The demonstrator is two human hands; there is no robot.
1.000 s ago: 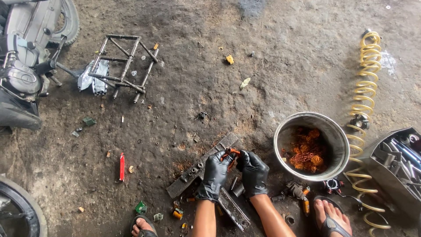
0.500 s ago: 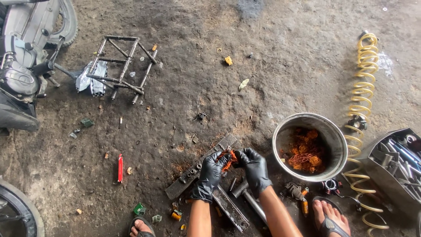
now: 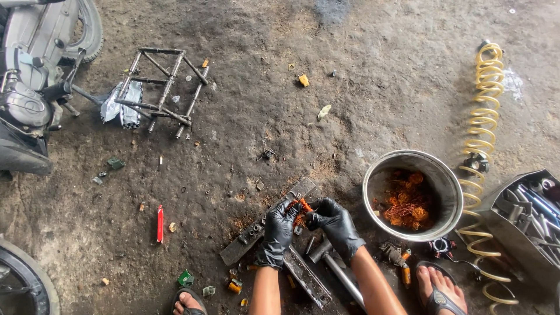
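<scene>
Gripped between black-gloved left hand (image 3: 279, 231) and black-gloved right hand (image 3: 333, 224), both closed on it: small tangled clump of orange copper wire (image 3: 301, 209), above flat grey metal bar (image 3: 262, 233), left of round steel pot (image 3: 443, 181) holding more orange wire.

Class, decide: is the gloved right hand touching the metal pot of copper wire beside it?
Apart. In the head view, bare floor shows between the right hand and the pot's rim; the fingers grip a copper wire clump.
</scene>
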